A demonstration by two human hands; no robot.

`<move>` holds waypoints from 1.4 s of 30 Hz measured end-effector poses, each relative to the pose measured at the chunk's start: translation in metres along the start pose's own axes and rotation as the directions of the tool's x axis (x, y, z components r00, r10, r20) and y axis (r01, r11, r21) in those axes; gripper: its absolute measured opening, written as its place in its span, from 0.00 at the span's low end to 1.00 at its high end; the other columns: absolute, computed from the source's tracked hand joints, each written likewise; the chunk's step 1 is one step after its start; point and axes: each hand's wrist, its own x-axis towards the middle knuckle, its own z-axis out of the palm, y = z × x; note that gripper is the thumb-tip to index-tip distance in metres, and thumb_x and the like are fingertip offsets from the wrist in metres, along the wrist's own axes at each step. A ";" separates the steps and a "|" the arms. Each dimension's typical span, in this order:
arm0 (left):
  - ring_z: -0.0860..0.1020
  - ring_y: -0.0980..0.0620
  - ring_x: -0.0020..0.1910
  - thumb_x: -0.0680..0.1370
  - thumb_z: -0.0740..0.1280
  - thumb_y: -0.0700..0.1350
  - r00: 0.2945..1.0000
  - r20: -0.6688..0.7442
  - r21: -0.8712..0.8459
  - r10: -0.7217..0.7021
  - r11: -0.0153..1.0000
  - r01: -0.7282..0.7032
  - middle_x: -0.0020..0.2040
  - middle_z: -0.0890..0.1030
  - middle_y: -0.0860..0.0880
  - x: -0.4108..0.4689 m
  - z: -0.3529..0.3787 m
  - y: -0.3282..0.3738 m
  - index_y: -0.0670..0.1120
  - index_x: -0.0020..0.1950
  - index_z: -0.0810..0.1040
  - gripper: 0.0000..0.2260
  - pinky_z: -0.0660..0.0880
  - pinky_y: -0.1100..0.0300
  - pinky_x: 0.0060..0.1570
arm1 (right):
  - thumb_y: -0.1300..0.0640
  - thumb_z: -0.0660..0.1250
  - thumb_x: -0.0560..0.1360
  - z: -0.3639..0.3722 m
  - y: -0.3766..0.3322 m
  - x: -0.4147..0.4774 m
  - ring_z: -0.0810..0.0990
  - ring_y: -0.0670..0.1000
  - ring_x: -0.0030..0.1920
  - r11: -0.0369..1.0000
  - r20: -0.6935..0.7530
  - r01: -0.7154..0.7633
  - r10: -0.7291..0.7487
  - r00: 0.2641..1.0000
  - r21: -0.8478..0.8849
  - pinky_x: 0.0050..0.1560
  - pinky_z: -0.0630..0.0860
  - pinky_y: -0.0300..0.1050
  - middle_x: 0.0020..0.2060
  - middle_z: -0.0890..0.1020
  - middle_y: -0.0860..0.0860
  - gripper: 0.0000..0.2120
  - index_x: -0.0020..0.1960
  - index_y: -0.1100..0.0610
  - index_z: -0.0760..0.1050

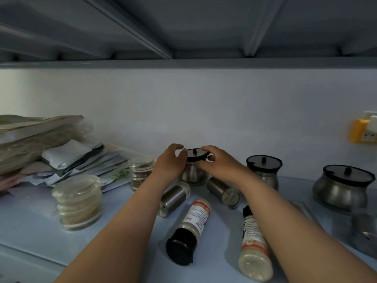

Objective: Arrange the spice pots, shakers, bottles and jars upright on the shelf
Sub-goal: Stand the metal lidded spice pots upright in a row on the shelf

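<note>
A steel spice pot (192,174) with a black-rimmed lid stands upright at the back of the shelf (30,225). My left hand (171,162) curls round its left side. My right hand (216,160) grips the lid's right edge. Two more steel pots stand upright to the right, a middle pot (263,170) and a large pot (342,186). Two steel shakers lie on their sides, one (173,199) under my left wrist, the other (223,192) under my right. Two labelled spice bottles lie flat in front, a black-capped bottle (188,229) and another bottle (255,246).
Two glass jars stand upright at left, a big jar (78,203) and a smaller jar (140,172). Behind them lies a pile of papers and packets (51,152). A steel item (365,233) sits at the right edge. A yellow socket (361,133) is on the wall.
</note>
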 end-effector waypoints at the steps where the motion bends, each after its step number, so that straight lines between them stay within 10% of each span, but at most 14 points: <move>1: 0.75 0.48 0.56 0.80 0.57 0.50 1.000 0.010 0.005 0.005 1.000 -0.005 0.62 0.77 0.45 0.000 0.000 0.000 0.50 0.66 0.71 0.15 0.68 0.60 0.53 | 0.47 0.64 0.74 0.001 -0.001 -0.002 0.67 0.50 0.69 1.000 0.026 0.005 -0.005 1.000 -0.002 0.67 0.67 0.47 0.71 0.68 0.48 0.29 0.73 0.46 0.60; 12: 0.77 0.48 0.43 0.80 0.56 0.48 0.999 0.049 -0.267 -0.015 0.963 0.027 0.41 0.78 0.45 -0.007 -0.003 0.002 0.50 0.60 0.65 0.09 0.75 0.51 0.52 | 0.53 0.62 0.77 0.001 -0.010 -0.013 0.62 0.53 0.72 0.996 0.055 0.083 -0.086 0.995 0.044 0.66 0.63 0.43 0.74 0.59 0.52 0.32 0.76 0.46 0.49; 20: 0.69 0.55 0.29 0.79 0.58 0.39 0.993 -0.004 -0.324 0.115 0.940 -0.110 0.35 0.75 0.46 -0.016 -0.009 0.010 0.48 0.60 0.63 0.10 0.67 0.73 0.24 | 0.56 0.61 0.78 0.000 -0.011 -0.015 0.61 0.50 0.73 0.980 -0.053 0.186 -0.183 0.982 0.068 0.63 0.59 0.37 0.73 0.60 0.51 0.32 0.76 0.47 0.49; 26: 0.60 0.58 0.21 0.79 0.54 0.34 0.960 -0.082 -0.353 0.269 0.893 -0.281 0.36 0.74 0.39 -0.021 -0.013 0.014 0.47 0.54 0.59 0.10 0.61 0.67 0.23 | 0.57 0.59 0.79 -0.005 -0.009 -0.010 0.63 0.50 0.71 0.953 -0.240 0.297 -0.276 0.931 0.056 0.71 0.63 0.47 0.68 0.65 0.50 0.26 0.74 0.46 0.56; 32: 0.61 0.59 0.18 0.80 0.54 0.35 0.920 -0.122 -0.458 0.372 0.801 -0.385 0.21 0.67 0.54 -0.026 -0.013 0.019 0.39 0.60 0.59 0.09 0.60 0.71 0.22 | 0.59 0.61 0.78 -0.003 -0.015 -0.008 0.69 0.51 0.65 0.919 -0.454 0.391 -0.329 0.828 0.047 0.67 0.69 0.51 0.63 0.70 0.50 0.20 0.69 0.49 0.65; 38: 0.78 0.59 0.44 0.81 0.56 0.39 0.931 -0.016 -0.612 0.365 0.732 -0.297 0.43 0.81 0.44 -0.034 -0.014 0.029 0.56 0.59 0.60 0.13 0.73 0.65 0.54 | 0.56 0.57 0.80 -0.006 -0.018 -0.011 0.62 0.39 0.67 0.903 -0.480 0.419 -0.326 0.814 0.098 0.60 0.58 0.20 0.71 0.65 0.47 0.23 0.74 0.48 0.57; 42: 0.78 0.54 0.59 0.81 0.57 0.40 0.936 -0.027 -0.672 0.352 0.687 -0.278 0.55 0.83 0.46 -0.034 -0.015 0.030 0.60 0.57 0.62 0.14 0.71 0.53 0.65 | 0.52 0.69 0.74 -0.007 -0.019 -0.013 0.63 0.43 0.67 0.897 -0.445 0.427 -0.337 0.830 0.117 0.65 0.63 0.36 0.70 0.62 0.48 0.39 0.75 0.44 0.48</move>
